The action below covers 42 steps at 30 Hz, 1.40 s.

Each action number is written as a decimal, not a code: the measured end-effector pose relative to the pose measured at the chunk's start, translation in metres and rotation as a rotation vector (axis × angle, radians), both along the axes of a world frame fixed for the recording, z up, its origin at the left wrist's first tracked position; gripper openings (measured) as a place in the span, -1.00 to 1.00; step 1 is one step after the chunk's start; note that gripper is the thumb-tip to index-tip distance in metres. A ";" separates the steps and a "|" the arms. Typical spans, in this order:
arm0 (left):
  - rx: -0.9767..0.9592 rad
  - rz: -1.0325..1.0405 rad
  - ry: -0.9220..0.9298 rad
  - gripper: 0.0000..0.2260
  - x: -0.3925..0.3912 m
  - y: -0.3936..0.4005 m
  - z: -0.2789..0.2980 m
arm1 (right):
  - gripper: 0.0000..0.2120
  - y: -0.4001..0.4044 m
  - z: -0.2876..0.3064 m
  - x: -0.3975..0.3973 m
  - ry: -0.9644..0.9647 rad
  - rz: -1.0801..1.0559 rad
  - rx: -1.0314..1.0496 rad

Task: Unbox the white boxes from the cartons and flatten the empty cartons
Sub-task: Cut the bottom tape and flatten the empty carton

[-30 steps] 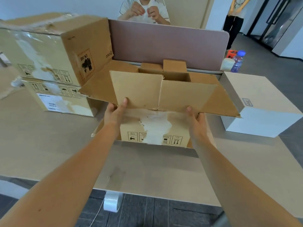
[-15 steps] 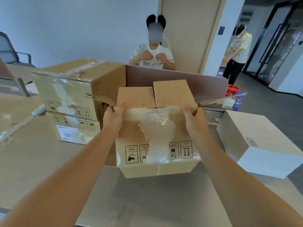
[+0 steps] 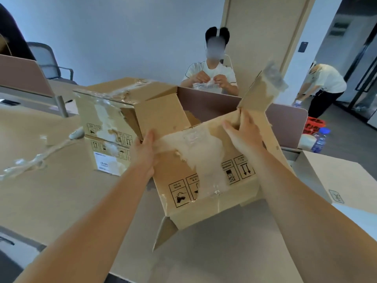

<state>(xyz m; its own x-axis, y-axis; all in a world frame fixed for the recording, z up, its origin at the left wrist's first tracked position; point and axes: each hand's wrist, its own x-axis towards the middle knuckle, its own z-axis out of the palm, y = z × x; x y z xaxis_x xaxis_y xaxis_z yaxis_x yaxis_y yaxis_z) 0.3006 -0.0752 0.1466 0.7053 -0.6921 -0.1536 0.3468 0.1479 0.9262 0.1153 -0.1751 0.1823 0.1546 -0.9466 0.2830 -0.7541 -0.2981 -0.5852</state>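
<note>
Head cam: left hand (image 3: pixel 145 153) & right hand (image 3: pixel 243 132) each grip the empty carton (image 3: pixel 206 180), tilted above the desk's (image 3: pixel 47 193) near edge. Best approach: push opposite corners inward w/ even pressure so it folds flat.

surface: table (image 3: pixel 51 190) | on it: sealed carton (image 3: pixel 106 127); white box (image 3: pixel 342 180); tape strip (image 3: pixel 38 158)

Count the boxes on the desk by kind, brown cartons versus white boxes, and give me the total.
Brown cartons: 2, the held carton gripped by the left hand and the right hand, and the taped carton behind it
White boxes: 1, the white box at right
Total: 3
</note>
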 end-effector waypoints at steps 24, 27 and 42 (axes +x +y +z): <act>0.101 0.237 0.520 -0.74 -0.095 0.059 -0.132 | -0.30 0.032 -0.081 -0.010 0.809 0.333 -0.125; 0.069 0.290 0.470 -0.77 -0.090 0.059 -0.125 | -0.32 0.037 -0.077 -0.007 0.761 0.323 -0.182; -0.140 0.192 0.618 -0.87 -0.078 0.050 -0.085 | -0.29 0.038 -0.054 -0.012 0.570 0.262 -0.137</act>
<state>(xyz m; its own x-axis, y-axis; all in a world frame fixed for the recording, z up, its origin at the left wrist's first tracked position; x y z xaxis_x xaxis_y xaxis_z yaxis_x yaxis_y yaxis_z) 0.2230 -0.0248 0.0616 0.6290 -0.6056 -0.4874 0.7638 0.3649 0.5324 0.1036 -0.1372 0.1282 0.5376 -0.8183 0.2035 -0.8278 -0.5581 -0.0573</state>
